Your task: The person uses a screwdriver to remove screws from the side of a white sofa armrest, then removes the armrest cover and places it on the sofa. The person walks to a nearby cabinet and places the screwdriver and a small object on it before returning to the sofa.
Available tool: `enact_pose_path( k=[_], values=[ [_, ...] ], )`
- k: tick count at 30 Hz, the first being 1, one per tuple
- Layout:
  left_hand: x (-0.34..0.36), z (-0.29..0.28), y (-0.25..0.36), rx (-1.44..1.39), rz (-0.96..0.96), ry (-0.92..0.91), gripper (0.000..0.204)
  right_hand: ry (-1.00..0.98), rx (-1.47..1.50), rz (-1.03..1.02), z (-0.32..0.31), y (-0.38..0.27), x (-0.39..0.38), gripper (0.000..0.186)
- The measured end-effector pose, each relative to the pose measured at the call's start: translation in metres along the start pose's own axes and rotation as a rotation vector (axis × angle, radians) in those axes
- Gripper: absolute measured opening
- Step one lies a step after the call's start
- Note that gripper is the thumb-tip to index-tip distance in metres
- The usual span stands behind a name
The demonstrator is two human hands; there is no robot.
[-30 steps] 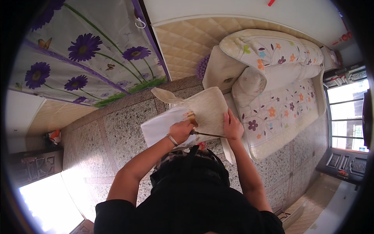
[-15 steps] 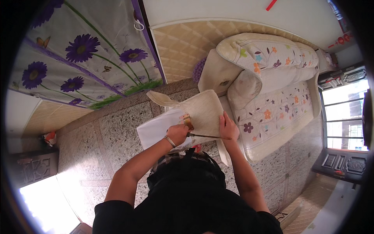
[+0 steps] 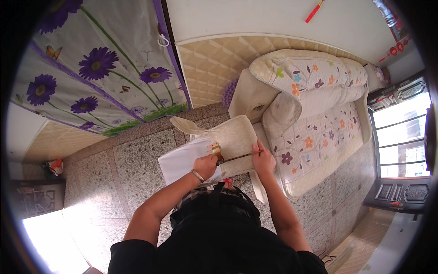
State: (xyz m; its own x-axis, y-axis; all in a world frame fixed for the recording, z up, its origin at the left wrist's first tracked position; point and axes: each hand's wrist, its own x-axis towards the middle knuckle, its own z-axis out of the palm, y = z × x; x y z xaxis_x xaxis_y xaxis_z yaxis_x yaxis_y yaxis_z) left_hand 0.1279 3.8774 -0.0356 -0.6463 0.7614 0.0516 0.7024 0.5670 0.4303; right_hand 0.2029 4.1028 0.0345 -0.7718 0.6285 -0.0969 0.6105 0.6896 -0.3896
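My left hand [image 3: 205,166] is closed around the near end of a long, thin dark rod [image 3: 238,156], beside a small gold-and-orange item [image 3: 215,148] whose kind I cannot make out. My right hand [image 3: 263,160] has its fingers closed on the rod's other end, at the edge of a beige padded fabric piece [image 3: 232,132]. Under and left of my left hand lies a white fabric-like rectangular piece [image 3: 178,160], overlapped by the beige one. A small red thing [image 3: 228,181] shows just below, near my waist.
A cream floral sofa [image 3: 317,155] stands at right, with a purple knobbly object [image 3: 228,93] behind its arm. A flower-printed curtain [image 3: 109,68] hangs upper left. Dark carved furniture [image 3: 39,196] is at left, an orange-and-white item [image 3: 55,166] near it. Speckled tiles [image 3: 141,155] form the floor.
The view has shifted, so hands and pieces sit lower in the picture. My right hand's fingers have risen along the rod, which now tilts up more steeply toward the right.
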Motion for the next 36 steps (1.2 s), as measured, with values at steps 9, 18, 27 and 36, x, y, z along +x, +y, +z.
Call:
enact_pose_path(
  k=[9,18,27,36],
  values=[
    [0.011,-0.011,0.002,-0.328,-0.42,-0.109,0.023,-0.029,0.098,-0.005,0.006,0.006,0.007,0.038],
    [0.058,-0.066,0.05,-1.311,-0.521,-0.166,0.025,-0.585,1.424,0.379,0.001,0.057,0.022,0.025],
    [0.101,-0.024,0.108,-0.441,-0.298,0.11,0.036,-0.614,1.56,0.415,0.008,0.046,0.019,0.034],
    [0.1,-0.032,0.12,-0.472,-0.282,-0.088,0.029,-0.523,1.321,0.332,0.002,0.04,0.023,0.028]
  ],
)
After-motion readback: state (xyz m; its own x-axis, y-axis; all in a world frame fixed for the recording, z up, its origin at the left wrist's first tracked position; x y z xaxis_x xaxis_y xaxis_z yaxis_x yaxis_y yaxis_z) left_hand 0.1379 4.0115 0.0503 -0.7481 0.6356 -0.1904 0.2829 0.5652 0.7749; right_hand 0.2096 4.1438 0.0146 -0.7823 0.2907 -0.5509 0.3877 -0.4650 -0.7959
